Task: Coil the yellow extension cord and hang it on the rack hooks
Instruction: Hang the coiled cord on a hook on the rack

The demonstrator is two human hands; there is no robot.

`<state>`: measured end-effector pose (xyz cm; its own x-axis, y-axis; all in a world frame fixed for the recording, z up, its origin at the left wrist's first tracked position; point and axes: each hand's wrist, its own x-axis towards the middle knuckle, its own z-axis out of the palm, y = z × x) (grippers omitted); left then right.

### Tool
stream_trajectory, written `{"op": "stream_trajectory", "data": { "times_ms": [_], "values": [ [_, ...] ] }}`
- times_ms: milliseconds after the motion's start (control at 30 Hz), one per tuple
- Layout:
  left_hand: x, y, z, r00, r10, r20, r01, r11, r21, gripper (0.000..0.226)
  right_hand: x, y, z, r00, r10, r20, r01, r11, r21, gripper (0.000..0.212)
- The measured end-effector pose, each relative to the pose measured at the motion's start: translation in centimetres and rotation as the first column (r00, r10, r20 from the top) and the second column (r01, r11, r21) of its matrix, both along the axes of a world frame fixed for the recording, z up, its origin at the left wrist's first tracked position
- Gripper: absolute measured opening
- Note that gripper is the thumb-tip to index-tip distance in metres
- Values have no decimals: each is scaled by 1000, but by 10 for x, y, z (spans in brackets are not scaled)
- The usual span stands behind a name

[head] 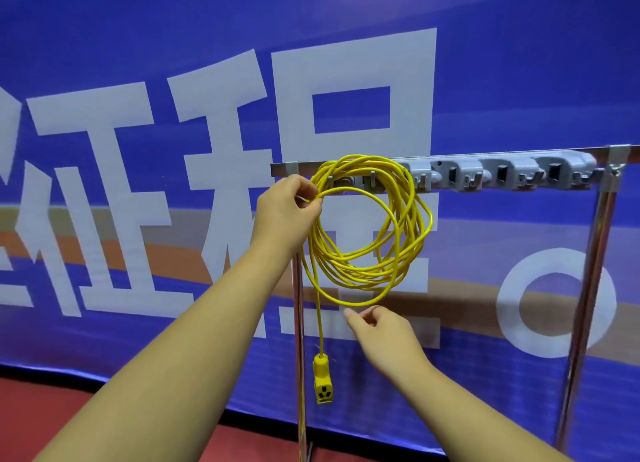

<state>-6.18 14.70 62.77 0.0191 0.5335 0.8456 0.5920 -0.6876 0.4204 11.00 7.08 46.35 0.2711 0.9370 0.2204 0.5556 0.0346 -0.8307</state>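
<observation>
The yellow extension cord hangs as a loose coil of several loops over the left end of the grey hook rack. My left hand pinches strands of the coil at its upper left, near the rack's left end. From the coil's left side one strand drops straight down to the yellow socket end, which dangles free. Just below the coil's lowest loop is my right hand, fingers loosely curled and holding nothing; whether a fingertip touches the loop I cannot tell.
The rack sits on a metal frame with a left post and a right post. Several free grey hooks lie to the coil's right. A blue banner hangs behind, and a red floor lies below.
</observation>
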Motion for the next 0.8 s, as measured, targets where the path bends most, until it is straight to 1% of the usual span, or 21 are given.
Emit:
{"op": "stream_trajectory", "data": {
  "times_ms": [67,200,300,333,367,500,567,600,667,733,800],
  "values": [
    [-3,-2,3,1000,-10,10,10,1000,17,8,0,0,4,996,-7,-85,9,1000,20,45],
    [-3,-5,12,1000,-24,12,24,1000,1,8,2,3,19,963,30,-268,-4,995,99,30],
    [0,-8,24,992,-74,105,82,994,-75,8,7,5,43,898,31,-439,39,988,149,25],
    [2,-9,29,986,-97,139,111,989,-100,8,11,5,53,882,25,-470,62,984,169,23],
    [3,-11,35,979,-114,167,135,983,-122,9,16,5,63,882,16,-471,83,979,188,22],
    [11,-13,57,961,-122,249,161,976,-145,8,37,3,98,942,-14,-334,124,943,310,22],
    [13,-9,68,949,-112,296,161,976,-148,8,49,5,112,947,-28,-320,154,913,377,14],
    [13,-5,74,944,-98,315,152,977,-151,8,54,5,119,949,-46,-311,178,895,409,13],
    [11,4,83,934,-64,351,131,977,-168,8,62,6,132,959,-86,-270,207,862,463,20],
    [8,13,87,926,-33,377,123,968,-219,8,66,6,142,970,-131,-202,217,844,491,18],
    [3,22,85,935,30,353,83,950,-300,8,68,7,147,976,-184,-120,219,838,500,17]
  ]
}}
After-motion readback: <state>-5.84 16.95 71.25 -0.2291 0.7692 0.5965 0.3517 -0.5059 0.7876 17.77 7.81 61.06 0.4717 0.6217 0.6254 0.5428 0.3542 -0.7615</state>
